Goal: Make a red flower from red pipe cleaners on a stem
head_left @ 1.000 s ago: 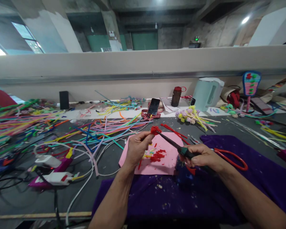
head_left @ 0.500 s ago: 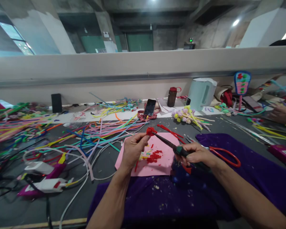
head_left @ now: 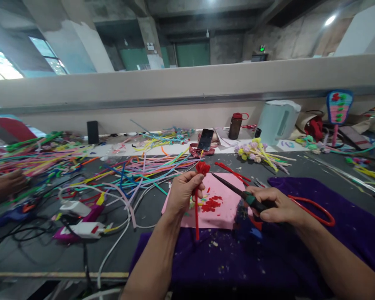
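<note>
Left hand (head_left: 183, 192): fingers pinched on red pipe-cleaner flower (head_left: 202, 168). Right hand (head_left: 276, 206): fingers wrapped around pliers (head_left: 237, 191). Risk: pliers tip may crush the flower's coiled head.

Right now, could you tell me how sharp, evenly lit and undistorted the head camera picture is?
Head view: wide-angle bending curves the ledge; the window is blown out white; the left hand, red flower and pliers are sharp; a co-worker's hand is blurred.

Bare concrete walls (head_left: 287, 37) (window (head_left: 3, 66) glowing left), ceiling lamp (head_left: 330, 20).
</note>
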Available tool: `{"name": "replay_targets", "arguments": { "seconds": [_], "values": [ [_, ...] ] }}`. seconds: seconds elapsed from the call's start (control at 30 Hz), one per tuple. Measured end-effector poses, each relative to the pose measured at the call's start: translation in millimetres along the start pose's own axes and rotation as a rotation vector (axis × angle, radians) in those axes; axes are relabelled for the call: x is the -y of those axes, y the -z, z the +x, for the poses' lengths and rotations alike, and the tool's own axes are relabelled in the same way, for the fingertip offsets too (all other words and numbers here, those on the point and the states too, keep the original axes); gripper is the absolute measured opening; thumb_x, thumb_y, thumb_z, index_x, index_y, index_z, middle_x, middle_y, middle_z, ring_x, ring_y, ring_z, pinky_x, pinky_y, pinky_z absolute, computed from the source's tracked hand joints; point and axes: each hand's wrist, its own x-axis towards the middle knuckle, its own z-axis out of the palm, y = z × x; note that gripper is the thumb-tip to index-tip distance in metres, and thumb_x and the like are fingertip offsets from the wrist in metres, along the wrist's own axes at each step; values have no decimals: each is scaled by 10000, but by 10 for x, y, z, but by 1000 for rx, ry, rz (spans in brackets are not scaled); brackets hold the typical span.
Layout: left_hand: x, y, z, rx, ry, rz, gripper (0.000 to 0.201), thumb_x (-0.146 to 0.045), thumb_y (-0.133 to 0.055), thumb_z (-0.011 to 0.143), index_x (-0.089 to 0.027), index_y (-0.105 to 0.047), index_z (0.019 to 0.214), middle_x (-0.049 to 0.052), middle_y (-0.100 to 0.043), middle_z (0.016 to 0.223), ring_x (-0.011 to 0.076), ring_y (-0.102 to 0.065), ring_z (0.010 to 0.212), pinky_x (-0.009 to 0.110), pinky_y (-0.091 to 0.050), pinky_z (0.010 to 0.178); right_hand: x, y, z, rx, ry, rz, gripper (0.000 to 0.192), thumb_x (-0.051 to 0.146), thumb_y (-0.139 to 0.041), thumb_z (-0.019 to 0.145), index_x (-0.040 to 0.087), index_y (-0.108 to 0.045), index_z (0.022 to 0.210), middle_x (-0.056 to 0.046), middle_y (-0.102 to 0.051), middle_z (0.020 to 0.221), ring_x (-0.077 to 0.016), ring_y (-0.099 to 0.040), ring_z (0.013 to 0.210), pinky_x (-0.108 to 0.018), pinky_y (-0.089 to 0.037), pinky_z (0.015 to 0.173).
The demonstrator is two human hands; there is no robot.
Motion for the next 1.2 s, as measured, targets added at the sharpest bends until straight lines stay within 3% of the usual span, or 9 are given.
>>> {"name": "replay_targets", "arguments": {
  "seconds": [0.37, 0.73, 1.2],
  "values": [
    [-26, -4, -23, 84, 53, -12, 300, -430, -580, 710, -134, -563, 757, -26, -548, 540, 39, -444, 341, 148, -254, 323, -45, -64, 5, -59, 57, -167, 219, 328, -611, 705, 163, -508, 606, -22, -481, 726, -166, -455, 706, -294, -361, 641],
    [-19, -10, -15, 85, 73, -28, 305, -427, -601, 692, -135, -580, 779, -42, -523, 506, 30, -402, 329, 150, -255, 334, -12, -106, 0, -130, 64, -319, 199, 173, -606, 670, 166, -431, 577, -18, -486, 766, -158, -469, 715, -283, -355, 657],
    [-26, 11, -24, 75, 62, -41, 241, -365, -608, 709, -130, -588, 762, -43, -529, 512, 17, -402, 328, 132, -258, 325, 14, -128, 16, -155, 78, -383, 225, 127, -593, 659, 171, -388, 577, -5, -458, 765, -137, -442, 698, -261, -344, 633]
  ]
}}
